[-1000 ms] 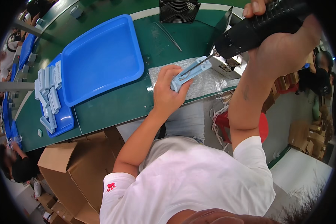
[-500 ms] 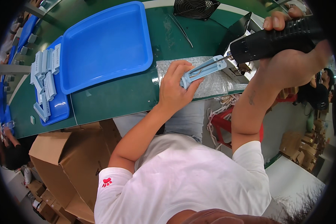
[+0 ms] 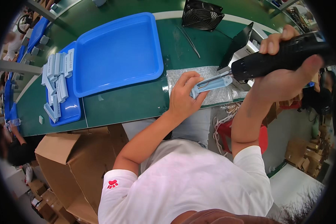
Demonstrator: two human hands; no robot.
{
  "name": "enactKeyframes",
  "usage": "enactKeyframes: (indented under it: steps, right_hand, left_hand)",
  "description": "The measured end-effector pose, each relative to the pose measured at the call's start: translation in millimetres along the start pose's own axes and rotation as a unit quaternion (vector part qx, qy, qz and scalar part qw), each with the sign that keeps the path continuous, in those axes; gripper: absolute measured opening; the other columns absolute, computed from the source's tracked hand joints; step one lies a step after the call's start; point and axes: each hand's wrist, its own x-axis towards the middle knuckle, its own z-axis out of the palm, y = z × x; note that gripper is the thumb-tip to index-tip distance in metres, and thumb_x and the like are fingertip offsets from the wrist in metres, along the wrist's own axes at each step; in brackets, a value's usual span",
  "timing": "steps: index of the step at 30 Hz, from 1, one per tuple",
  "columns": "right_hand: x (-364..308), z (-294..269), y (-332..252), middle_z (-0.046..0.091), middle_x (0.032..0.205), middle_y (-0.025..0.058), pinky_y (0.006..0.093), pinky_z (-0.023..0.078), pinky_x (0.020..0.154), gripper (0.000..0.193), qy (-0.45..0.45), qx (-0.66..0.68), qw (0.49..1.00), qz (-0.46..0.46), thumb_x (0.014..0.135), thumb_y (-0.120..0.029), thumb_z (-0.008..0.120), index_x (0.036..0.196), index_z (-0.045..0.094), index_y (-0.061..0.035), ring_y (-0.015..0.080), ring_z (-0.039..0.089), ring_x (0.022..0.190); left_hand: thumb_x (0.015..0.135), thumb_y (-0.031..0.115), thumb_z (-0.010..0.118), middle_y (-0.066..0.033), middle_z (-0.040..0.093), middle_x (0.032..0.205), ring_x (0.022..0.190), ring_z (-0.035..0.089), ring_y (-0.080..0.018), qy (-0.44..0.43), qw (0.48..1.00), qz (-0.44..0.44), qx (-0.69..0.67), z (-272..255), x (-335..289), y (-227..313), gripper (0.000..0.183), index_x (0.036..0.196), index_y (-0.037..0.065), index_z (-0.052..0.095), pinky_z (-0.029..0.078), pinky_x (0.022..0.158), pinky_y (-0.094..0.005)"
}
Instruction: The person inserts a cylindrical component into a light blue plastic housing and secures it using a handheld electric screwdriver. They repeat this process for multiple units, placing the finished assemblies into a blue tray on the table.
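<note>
1. Casing in pale blue sits between my two hands, above the clear sheet on the desk.
2. Far left, similar blue pieces lie heaped on the small tray. The big tray is just right of them, its edge over the small one.
3. My left hand is the nearer one, touching the casing: its fingers are pinched round the left end, thumb on my side, the others on the far side. That forearm slants up and right from the sleeve, elbow bent.
4. From those fingers the casing runs out to the right and slightly away from me. Its long axis points toward the driver; the thin shaft lies nearly along it. The tip is too small to place.
5. Further right, the metal box stands beyond the casing, partly hidden by the driver.
6. Rightmost, my right hand grasps the driver, fingers curled over its far side, palm beneath, thumb raised. The forearm rises from a bent elbow, and the driver points left and slightly toward me.
</note>
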Motion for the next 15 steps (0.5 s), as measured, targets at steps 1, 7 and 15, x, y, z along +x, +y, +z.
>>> enactKeyframes:
  steps: [1,7,15]
  right_hand:
    - [0,-13,4,0.06,0.11,0.0167,0.038,0.048,0.067,0.076,-0.036,0.073,0.997,0.002,0.101,-0.066,0.049,0.126,0.051,0.0054,0.0234,0.057,0.075]
    - [6,6,-27,0.064,0.096,0.0171,0.0377,0.053,0.06,0.069,-0.044,0.164,0.985,-0.042,0.102,-0.063,0.05,0.13,0.049,-0.0003,0.0243,0.061,0.067]
    - [48,-17,-35,0.062,0.084,0.0064,0.024,0.049,0.049,0.029,0.018,-0.106,0.967,-0.231,0.107,-0.027,0.06,0.123,0.053,-0.0038,0.011,0.058,0.056]
  left_hand:
    - [0.076,0.006,0.087,-0.0137,0.067,0.113,0.097,0.069,-0.0318,-0.003,1.0,-0.006,-0.003,2,0,1,0.035,0.105,0.002,0.068,0.055,0.08,-0.0376]
    - [0.079,0.004,0.084,-0.0153,0.068,0.113,0.1,0.068,-0.0321,0.016,1.0,0.003,0.003,2,4,1,0.032,0.105,0.002,0.066,0.053,0.087,-0.0382]
    - [0.079,0.006,0.083,-0.0158,0.067,0.109,0.097,0.066,-0.0328,0.006,1.0,-0.015,-0.008,4,6,3,0.029,0.103,0.001,0.066,0.051,0.084,-0.0389]
